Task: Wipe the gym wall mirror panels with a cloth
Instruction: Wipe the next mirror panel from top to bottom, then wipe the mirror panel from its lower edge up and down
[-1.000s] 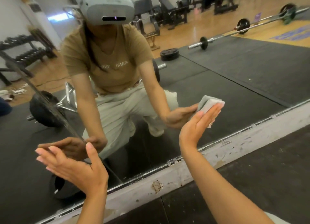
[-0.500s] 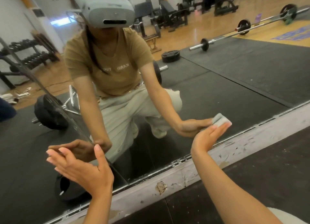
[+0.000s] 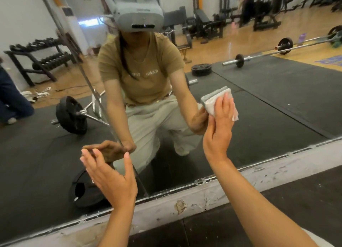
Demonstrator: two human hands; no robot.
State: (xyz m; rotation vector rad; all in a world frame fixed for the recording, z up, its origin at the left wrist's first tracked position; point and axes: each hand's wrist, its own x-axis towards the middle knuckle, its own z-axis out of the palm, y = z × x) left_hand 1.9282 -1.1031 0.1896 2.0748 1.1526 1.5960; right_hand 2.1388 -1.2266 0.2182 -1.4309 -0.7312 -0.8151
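Observation:
A large wall mirror (image 3: 268, 102) fills most of the view, with a vertical seam between two panels running down its left part. My right hand (image 3: 220, 124) presses a folded pale grey-white cloth (image 3: 212, 102) flat against the glass with straight fingers. My left hand (image 3: 111, 176) is lower left, fingers spread and straight, its fingertips on or very near the glass beside the seam, holding nothing. The mirror shows a crouching person in a tan shirt and a headset.
A chipped white ledge (image 3: 194, 202) runs along the mirror's bottom edge, with dark rubber floor (image 3: 296, 206) below it. Reflected in the glass are barbells, weight plates, a dumbbell rack and benches.
My right hand has slid the cloth down toward the ledge and then back up the glass. My left hand has stayed near the seam, and the view has shifted slightly.

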